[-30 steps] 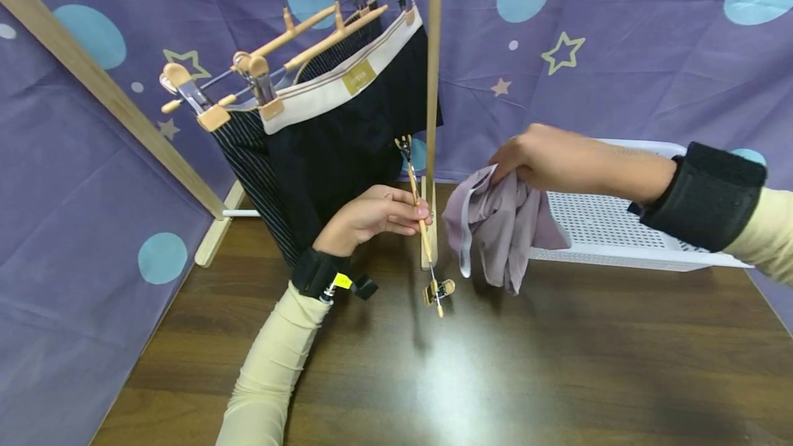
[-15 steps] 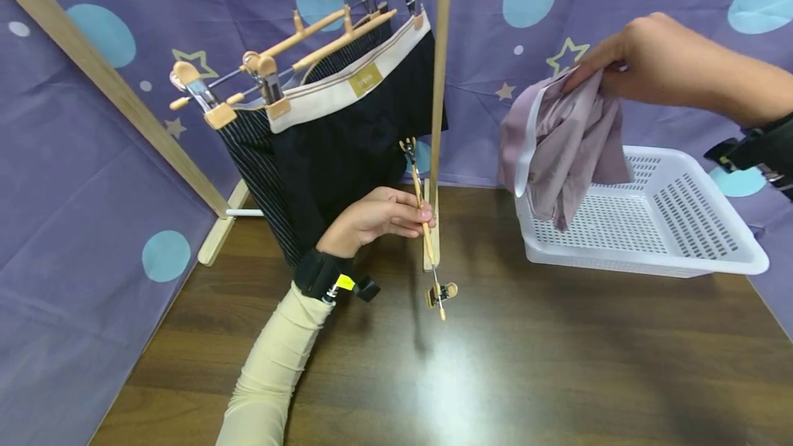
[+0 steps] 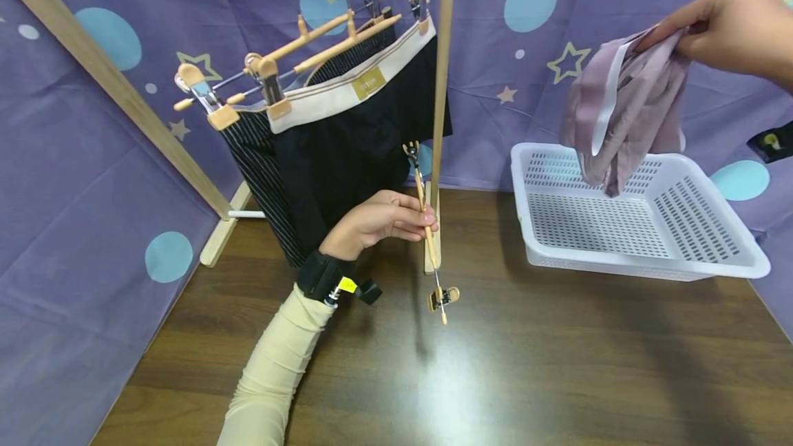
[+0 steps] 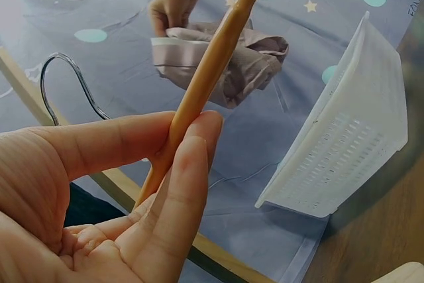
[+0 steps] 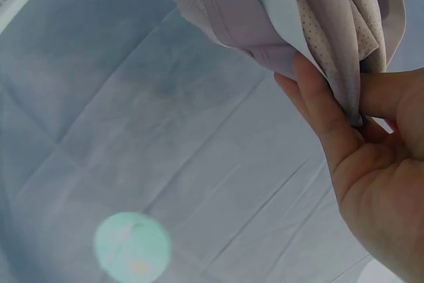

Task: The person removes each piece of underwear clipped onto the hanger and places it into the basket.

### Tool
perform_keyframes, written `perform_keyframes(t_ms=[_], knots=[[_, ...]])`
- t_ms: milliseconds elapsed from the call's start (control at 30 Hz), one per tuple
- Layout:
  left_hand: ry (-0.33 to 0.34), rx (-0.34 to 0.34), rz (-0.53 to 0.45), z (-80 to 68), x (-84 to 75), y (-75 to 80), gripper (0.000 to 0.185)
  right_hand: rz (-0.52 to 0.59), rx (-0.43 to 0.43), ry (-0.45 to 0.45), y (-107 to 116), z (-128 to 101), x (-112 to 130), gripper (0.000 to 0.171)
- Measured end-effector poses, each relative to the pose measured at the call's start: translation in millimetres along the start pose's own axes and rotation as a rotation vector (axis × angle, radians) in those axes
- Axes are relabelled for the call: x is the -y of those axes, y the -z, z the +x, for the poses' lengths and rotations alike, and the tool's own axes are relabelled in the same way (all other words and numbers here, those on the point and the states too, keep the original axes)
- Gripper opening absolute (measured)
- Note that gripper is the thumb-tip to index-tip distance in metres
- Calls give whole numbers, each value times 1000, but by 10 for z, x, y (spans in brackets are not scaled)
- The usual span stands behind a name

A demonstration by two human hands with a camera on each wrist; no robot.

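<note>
My left hand [image 3: 384,220] pinches a clip hanger [image 3: 430,239] by its wooden bar, between thumb and fingertips. The hanger slants down toward me, one metal-and-wood clip at each end. In the left wrist view its curved metal hook [image 4: 50,84] shows beside the hand. At the right, my right hand [image 3: 743,29] holds up a crumpled mauve garment [image 3: 644,88] by its edge. This garment has a pale strip along one side and tiny holes in its fabric. It hangs in folds over the back of a white plastic basket [image 3: 641,268].
Left of centre, black shorts [image 3: 347,150] with a white waistband and striped shorts [image 3: 257,184] hang from clip hangers on a wooden rack. The rack's upright post [image 3: 442,88] stands just behind my left hand. A brown wooden table [image 3: 545,363] lies below.
My right hand has carried the mauve garment right and upward, from near the rack post to above the basket. My left hand stays nearly still with the hanger.
</note>
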State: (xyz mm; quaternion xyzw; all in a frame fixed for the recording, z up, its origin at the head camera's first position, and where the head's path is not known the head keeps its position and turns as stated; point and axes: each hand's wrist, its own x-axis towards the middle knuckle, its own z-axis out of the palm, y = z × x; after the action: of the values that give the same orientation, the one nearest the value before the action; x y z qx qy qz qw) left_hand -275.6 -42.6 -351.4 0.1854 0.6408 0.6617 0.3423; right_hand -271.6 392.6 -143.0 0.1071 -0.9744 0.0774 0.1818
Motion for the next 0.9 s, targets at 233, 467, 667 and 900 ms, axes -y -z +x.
perform_keyframes(t_ms=[233,467,667,900], knots=[[-5,31,7,14,-1,-3,21,-8,2,-61,-91,-28,-342,62],[-5,26,22,7,-13,-4,20,17,23,-110,-199,-54,-538,66],[-8,25,24,8,-13,-6,20,19,68,-173,-332,-105,-677,30],[-11,14,23,12,-18,-17,13,4,127,-226,-505,-148,-910,30]])
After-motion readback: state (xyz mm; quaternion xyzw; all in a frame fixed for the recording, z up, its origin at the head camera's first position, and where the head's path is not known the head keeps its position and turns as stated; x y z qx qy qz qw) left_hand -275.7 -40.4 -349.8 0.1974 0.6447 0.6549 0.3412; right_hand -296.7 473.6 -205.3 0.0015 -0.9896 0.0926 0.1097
